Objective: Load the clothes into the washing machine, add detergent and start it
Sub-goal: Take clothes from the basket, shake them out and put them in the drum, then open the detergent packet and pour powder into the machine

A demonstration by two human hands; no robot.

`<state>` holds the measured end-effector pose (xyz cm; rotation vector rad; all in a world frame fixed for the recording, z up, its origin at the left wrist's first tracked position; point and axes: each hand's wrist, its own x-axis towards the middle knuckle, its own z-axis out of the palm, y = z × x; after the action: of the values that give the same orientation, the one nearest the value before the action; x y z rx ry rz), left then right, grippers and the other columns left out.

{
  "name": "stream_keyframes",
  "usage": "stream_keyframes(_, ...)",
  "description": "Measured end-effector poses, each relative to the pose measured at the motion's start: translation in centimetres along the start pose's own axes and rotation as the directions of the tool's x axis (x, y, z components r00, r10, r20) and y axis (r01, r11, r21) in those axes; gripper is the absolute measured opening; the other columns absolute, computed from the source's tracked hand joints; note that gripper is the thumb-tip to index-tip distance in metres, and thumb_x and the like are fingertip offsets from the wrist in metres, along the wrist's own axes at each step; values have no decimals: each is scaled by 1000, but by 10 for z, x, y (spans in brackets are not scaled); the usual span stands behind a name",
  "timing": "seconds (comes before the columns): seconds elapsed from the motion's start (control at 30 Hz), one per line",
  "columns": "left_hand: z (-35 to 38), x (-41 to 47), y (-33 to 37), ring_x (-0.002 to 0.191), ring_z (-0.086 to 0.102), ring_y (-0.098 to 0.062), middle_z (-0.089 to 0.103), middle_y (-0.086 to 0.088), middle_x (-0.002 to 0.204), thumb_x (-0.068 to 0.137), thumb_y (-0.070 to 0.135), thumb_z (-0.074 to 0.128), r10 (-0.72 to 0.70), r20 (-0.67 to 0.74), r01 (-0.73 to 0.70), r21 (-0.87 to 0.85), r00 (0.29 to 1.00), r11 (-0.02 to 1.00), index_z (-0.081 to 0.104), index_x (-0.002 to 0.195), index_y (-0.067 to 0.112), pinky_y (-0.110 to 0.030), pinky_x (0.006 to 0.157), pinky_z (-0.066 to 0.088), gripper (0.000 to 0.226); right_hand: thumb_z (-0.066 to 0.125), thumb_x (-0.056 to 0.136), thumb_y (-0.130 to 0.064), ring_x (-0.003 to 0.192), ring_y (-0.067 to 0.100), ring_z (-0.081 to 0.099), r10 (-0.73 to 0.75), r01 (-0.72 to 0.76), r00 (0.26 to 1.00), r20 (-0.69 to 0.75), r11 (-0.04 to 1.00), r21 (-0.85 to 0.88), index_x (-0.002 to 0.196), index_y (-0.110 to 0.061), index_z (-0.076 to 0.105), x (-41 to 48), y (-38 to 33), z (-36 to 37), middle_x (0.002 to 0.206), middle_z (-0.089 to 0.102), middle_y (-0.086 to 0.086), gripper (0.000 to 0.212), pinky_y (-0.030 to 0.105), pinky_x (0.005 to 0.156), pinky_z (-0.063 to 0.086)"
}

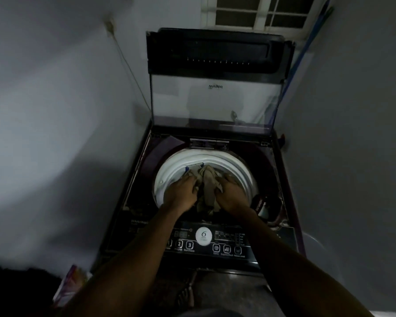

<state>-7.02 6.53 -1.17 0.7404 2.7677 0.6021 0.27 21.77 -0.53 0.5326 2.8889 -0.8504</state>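
A dark top-loading washing machine [133, 197] stands in a dim corner with its glass lid [215, 101] raised upright. Its white drum rim [169, 170] shows in the opening. A bundle of beige and grey clothes [208, 181] sits in the drum mouth. My left hand [181, 191] grips the left side of the bundle. My right hand [232, 193] grips its right side. Both hands are down inside the opening. The control panel [204, 242] with a white round dial lies along the front edge under my forearms.
A colourful packet [72, 284] leans on the floor at the machine's left front. A dark round part [263, 205] sits in the right front corner of the top. Walls close in on both sides. A window [261, 12] is behind the machine.
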Motion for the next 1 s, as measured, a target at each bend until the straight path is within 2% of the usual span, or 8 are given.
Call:
stream_keyframes(0.07,0,-19,2,115,58,-25,61,-4,127,95,24,50,-19,-41,18,-15,999,1000,58,123,15,-35,95,44,30,48,94,-29,133,33,40,-39,39,999,-14,999,25,140,-17,45,-8,-5,0,151,35,9,47,43,109,36)
stream_keyframes(0.2,1,-58,-9,107,61,-24,64,-2,117,93,25,54,-70,-131,60,-76,989,995,59,113,16,-34,85,49,23,50,94,-22,126,36,47,-129,131,990,-51,991,28,136,-14,49,-23,-23,4,143,45,12,43,40,102,41)
stream_keyframes(0.33,-5,-96,-25,109,60,-29,64,-8,120,91,20,59,-125,-287,102,-96,950,990,59,123,12,-38,90,50,33,49,94,-17,125,32,48,-248,255,964,-97,965,61,132,-8,52,-40,-51,17,136,52,13,39,33,100,38)
stream_keyframes(0.43,-12,-119,-39,112,60,-30,63,-10,122,89,18,57,-160,-378,131,-103,912,986,60,125,9,-39,94,48,37,49,93,-13,127,30,48,-330,336,942,-69,933,127,133,-6,52,-50,-77,32,137,53,15,40,29,102,36)
stream_keyframes(0.53,-20,-140,-59,115,59,-28,63,-7,123,89,29,42,-209,-420,168,-134,883,977,61,124,10,-42,97,48,43,50,94,-17,128,28,47,-393,398,918,-61,905,152,135,-8,52,-59,-102,47,138,52,12,42,31,106,35)
stream_keyframes(0.67,-25,-171,-95,126,52,-29,58,-7,132,90,30,41,-305,-421,251,-181,854,951,56,129,15,-46,102,45,44,52,93,-17,127,28,49,-513,518,855,-77,849,102,131,-8,56,-71,-137,74,134,55,13,39,32,107,35)
stream_keyframes(0.8,-25,-205,-144,125,52,-29,56,-8,134,92,40,31,-384,-404,318,-223,830,922,54,132,14,-46,100,46,53,55,90,-14,128,30,48,-606,611,791,-86,789,59,128,-7,58,-88,-176,111,133,57,14,39,33,109,34)
stream_keyframes(1.0,-27,-272,-213,125,53,-32,57,-15,134,93,20,52,-479,-440,381,-296,760,876,55,132,4,-37,102,41,43,51,96,-17,134,26,42,-639,639,768,-39,762,108,130,-5,55,-122,-243,180,135,54,13,37,28,111,29)
